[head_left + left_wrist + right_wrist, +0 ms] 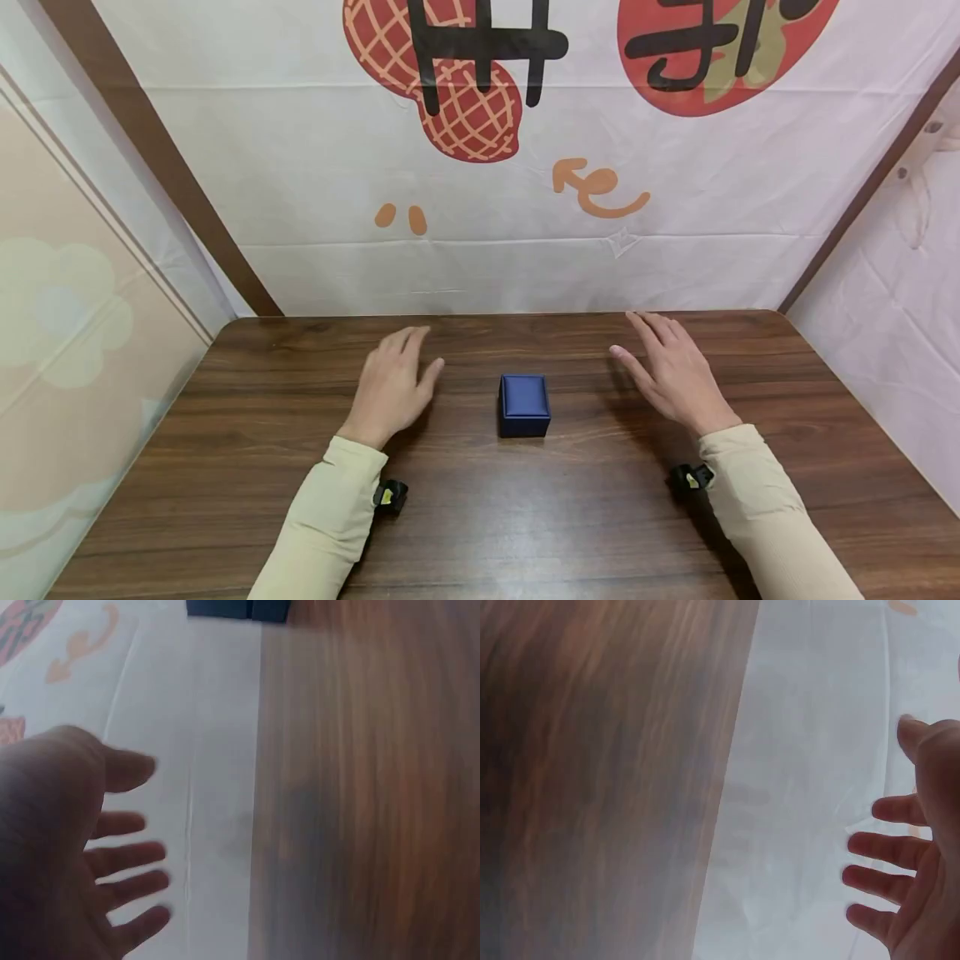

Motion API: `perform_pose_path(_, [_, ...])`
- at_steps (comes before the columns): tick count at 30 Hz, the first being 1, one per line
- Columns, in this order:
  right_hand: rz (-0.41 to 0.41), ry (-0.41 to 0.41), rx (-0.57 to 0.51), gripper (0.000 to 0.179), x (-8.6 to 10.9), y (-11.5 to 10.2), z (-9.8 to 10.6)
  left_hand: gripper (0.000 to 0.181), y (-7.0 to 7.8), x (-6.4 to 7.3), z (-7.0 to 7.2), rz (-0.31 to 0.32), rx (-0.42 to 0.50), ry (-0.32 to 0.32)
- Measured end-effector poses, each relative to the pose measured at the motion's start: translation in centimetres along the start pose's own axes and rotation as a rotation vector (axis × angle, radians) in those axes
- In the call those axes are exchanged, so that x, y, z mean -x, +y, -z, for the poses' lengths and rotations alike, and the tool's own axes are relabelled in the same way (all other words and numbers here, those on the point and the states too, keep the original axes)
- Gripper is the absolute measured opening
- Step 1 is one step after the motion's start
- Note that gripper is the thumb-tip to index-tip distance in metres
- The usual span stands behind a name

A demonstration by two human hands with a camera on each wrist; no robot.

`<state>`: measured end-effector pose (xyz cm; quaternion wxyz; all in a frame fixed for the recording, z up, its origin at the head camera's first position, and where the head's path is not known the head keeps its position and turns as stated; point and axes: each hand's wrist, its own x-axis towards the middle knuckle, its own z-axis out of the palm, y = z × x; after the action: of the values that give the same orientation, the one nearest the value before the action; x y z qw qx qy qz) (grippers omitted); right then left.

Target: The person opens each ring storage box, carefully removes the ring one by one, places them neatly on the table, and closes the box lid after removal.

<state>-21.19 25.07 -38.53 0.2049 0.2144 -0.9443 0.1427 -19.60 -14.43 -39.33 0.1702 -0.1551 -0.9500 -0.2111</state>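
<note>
A small dark blue box (524,406) with a padded-looking lid sits closed near the middle of the wooden table. To its left is my left hand (392,387), fingers extended and thumb apart, holding nothing. My right hand (675,375) is on the other side, fingers spread and slightly bent, also holding nothing. Both hands are apart from the box. In the left wrist view, part of the blue box (238,607) shows at the top edge, beyond the left hand (75,847). The right wrist view has the right hand (922,862) with its fingers separated and no box in sight.
The brown wood-grain table (517,533) ends at a white printed fabric wall (315,167) behind it. More fabric hangs at the left and right sides. Small black devices are strapped at both wrists, the left one (391,497) and the right one (690,478).
</note>
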Motion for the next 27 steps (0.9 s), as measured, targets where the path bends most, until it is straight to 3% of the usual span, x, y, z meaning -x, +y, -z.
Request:
perform_pose_path(6, [-0.079,-0.126,-0.161,0.057,0.0,-2.0,0.3,0.063,2.1,0.1,-0.8,-0.001,0.223,-0.252])
perform_pose_path(9, [-0.057,-0.167,-0.237,0.056,0.0,-3.0,0.4,0.071,2.7,0.2,-1.3,-0.01,0.331,-0.364])
perform_pose_path(13, [0.001,-0.203,-0.327,0.058,0.1,-4.3,0.4,0.081,3.3,0.5,-2.1,-0.038,0.428,-0.451])
perform_pose_path(18, [0.044,-0.261,-0.396,0.067,0.3,-6.0,0.3,0.086,4.2,0.6,-3.4,-0.015,0.472,-0.451])
perform_pose_path(27, [0.142,-0.34,-0.356,0.083,0.2,-7.8,-1.8,0.071,4.6,1.0,-4.5,0.018,0.442,-0.387])
